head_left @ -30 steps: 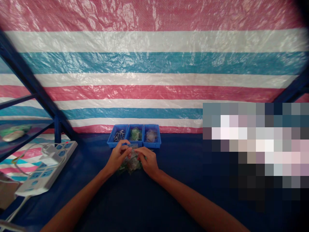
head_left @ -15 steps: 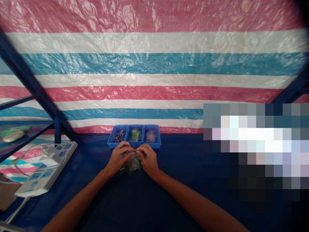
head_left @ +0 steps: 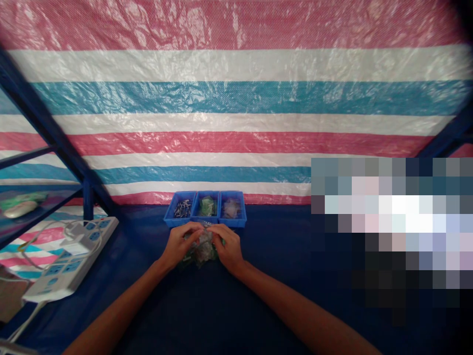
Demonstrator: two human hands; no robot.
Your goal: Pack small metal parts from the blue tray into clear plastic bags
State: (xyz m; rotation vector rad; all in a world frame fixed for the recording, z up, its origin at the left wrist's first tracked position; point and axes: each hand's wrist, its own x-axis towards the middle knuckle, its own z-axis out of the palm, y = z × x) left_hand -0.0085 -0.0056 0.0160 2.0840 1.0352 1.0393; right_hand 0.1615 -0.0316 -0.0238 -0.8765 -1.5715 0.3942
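Observation:
Fingertips of my left hand and my right hand almost meet just in front of the blue bins. Between them they pinch a small clear plastic bag, its upper edge catching the light. Both hands are closed, thumbs against fingers. What the bag contains is too small to make out. Under the hands lies a small heap of clear and green plastic packets, partly hidden by the fingers.
Three joined blue bins hold small metal pins, green packets and clear plastic pieces. A white power strip with cables lies left. Striped sheeting rises behind the dark blue table. The right side is pixelated.
The fingers of my left hand have lowered and drawn in slightly. More of the clear bag now shows between my two hands. The bins and heap have stayed put.

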